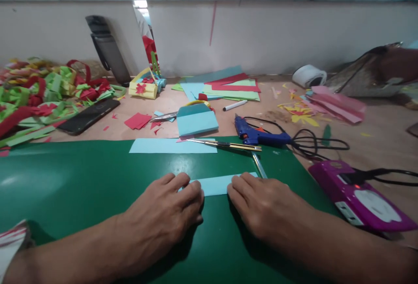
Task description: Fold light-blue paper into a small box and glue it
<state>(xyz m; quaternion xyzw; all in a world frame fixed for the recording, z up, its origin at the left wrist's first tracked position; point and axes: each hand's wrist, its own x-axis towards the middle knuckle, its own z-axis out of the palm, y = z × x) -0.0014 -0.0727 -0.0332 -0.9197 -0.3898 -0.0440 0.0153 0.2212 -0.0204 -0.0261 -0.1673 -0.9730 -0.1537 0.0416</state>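
A narrow strip of light blue paper [215, 186] lies on the green mat [81, 179]. My left hand [174, 203] grips its left part, fingers curled over the far edge. On its right part, my right hand [257, 199] does the same with bent fingers. The thumbs and the strip's near edge under them are mostly hidden. Just beyond lies a wider light blue paper strip [156, 145], with a utility knife [235, 146] across its right end. A glue stick [259, 165] touches or nearly touches the far side near my right hand.
A blue glue gun [261, 133] with a black cord and a purple power strip [365, 197] are on the right. Folded blue paper [197, 122] rests by scissors [165, 116]. A phone [89, 116], a dark bottle [109, 51] and heaped paper pieces [42, 88] are at left.
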